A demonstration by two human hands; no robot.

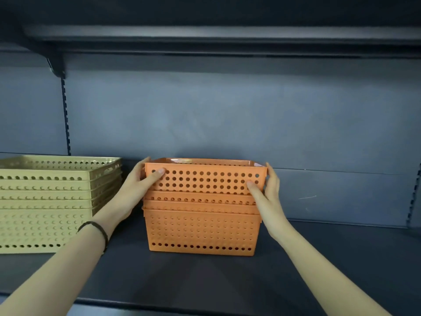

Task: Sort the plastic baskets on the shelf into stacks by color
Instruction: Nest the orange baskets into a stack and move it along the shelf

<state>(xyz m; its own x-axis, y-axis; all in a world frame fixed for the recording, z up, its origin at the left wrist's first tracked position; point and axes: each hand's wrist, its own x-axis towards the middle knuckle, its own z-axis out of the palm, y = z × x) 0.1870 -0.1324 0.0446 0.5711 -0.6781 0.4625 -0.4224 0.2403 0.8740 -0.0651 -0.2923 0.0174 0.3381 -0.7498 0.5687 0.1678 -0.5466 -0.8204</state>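
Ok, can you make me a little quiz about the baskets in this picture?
1. True or false: the left hand and right hand both hold the top orange basket.
2. Which stack stands further left? A. orange stack B. beige stack
3. Fill in: every basket wall is full of round ____.

Key: 1 true; 2 B; 3 holes

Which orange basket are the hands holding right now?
The top orange basket. The left hand and right hand grip its two ends; it sits higher, not fully nested into the orange stack below.
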